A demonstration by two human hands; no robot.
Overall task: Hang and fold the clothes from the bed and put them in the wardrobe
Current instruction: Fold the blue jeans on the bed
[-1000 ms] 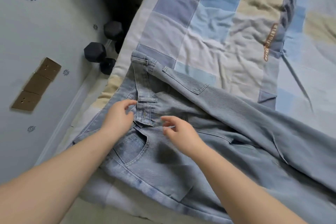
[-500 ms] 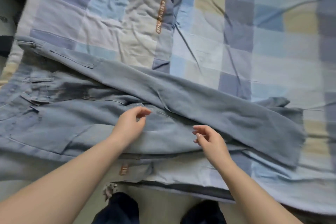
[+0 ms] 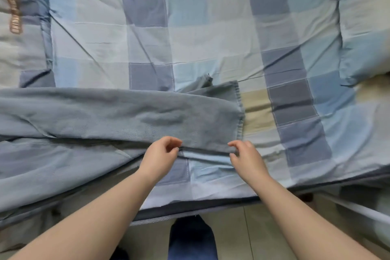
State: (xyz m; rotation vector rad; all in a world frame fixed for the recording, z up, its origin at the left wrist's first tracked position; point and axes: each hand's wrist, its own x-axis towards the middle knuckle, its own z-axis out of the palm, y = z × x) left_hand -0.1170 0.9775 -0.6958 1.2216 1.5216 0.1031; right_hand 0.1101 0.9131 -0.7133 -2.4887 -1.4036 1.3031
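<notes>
Now both hands pinch the near edge of the jeans leg (image 3: 130,116) — left hand (image 3: 161,155), right hand (image 3: 245,157) — its length running leftward across the checked bedspread (image 3: 211,34), hem nearest the right.

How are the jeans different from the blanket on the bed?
The jeans are one plain grey-blue colour; the bedcover is a patchwork of blue, grey and beige squares. The jeans lie as a long band along the near edge, on top of the bedcover, which is spread across the whole bed. The hands are at the jeans' edge, not the bedcover's. Both are soft and wrinkled.
</notes>
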